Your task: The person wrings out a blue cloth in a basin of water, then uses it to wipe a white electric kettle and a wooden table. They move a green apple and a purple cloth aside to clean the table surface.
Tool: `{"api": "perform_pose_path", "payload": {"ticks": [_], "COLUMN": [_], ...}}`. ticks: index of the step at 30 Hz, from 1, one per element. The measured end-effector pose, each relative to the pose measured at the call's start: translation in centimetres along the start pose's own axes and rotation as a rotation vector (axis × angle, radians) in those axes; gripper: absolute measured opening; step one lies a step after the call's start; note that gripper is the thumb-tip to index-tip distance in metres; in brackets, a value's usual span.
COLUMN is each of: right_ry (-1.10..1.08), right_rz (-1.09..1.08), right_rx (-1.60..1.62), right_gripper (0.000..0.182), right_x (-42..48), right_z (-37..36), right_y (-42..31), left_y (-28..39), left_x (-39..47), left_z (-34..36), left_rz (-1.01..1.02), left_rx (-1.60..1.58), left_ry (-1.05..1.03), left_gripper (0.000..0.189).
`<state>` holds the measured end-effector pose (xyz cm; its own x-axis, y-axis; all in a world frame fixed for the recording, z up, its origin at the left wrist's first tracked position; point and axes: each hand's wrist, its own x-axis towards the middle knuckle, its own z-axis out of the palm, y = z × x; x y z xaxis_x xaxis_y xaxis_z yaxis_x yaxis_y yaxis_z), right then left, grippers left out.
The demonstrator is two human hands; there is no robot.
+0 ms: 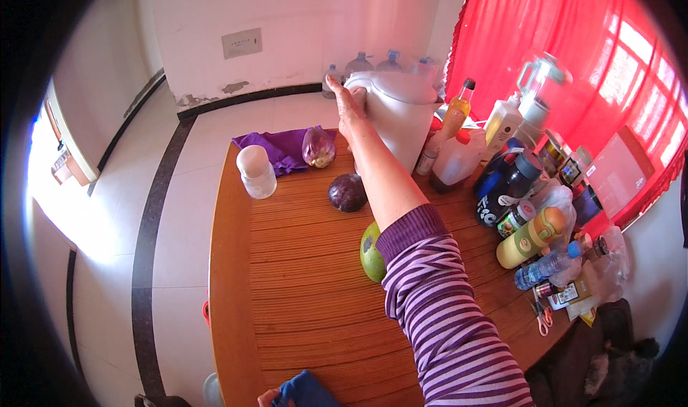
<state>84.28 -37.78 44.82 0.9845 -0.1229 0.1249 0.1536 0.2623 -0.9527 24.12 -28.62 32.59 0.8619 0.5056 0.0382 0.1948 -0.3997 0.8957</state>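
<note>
My right hand (pixel 349 106) is stretched out to the far side of the wooden table (pixel 317 310), at the handle of a large white plastic pitcher (pixel 403 116); its fingers are partly hidden behind the wrist. At the near edge my left hand (pixel 269 398) holds a folded blue cloth (pixel 306 391), mostly cut off by the frame. A dark purple round eggplant (pixel 347 193) lies just left of my right forearm, with a green mango-like fruit (pixel 372 253) partly under the sleeve. Another purple eggplant (pixel 319 148) rests by a purple cloth (pixel 274 146), near a white-lidded jar (pixel 257 171).
Along the right side crowd an oil bottle (pixel 458 111), a jug with a red cap (pixel 457 162), a dark flask (pixel 505 186), a yellow-green bottle (pixel 532 237), a water bottle (pixel 545 267) and scissors (pixel 542 315). Large water bottles (pixel 359 65) stand by the wall.
</note>
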Motion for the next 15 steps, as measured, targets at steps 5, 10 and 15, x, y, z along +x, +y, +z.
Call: {"api": "perform_pose_path", "payload": {"ticks": [5, 10, 15], "right_ry": [0.348, 0.372, 0.04], "right_rz": [-0.083, -0.149, -0.031], "right_rx": [0.111, 0.317, 0.271], "right_gripper": [0.081, 0.039, 0.014], "right_x": [-0.2, 1.7, -6.9], "right_z": [0.6, -5.2, -7.1], "right_y": [0.0, -1.2, -7.9], "left_y": [0.2, 2.3, 2.0], "left_x": [-0.1, 1.0, 0.6], "left_z": [0.0, 0.6, -0.3], "left_rz": [0.063, 0.057, 0.011], "left_rx": [0.008, -0.033, -0.042], "left_ry": [0.012, -0.048, -0.062], "left_gripper": [0.028, 0.026, 0.027]}}
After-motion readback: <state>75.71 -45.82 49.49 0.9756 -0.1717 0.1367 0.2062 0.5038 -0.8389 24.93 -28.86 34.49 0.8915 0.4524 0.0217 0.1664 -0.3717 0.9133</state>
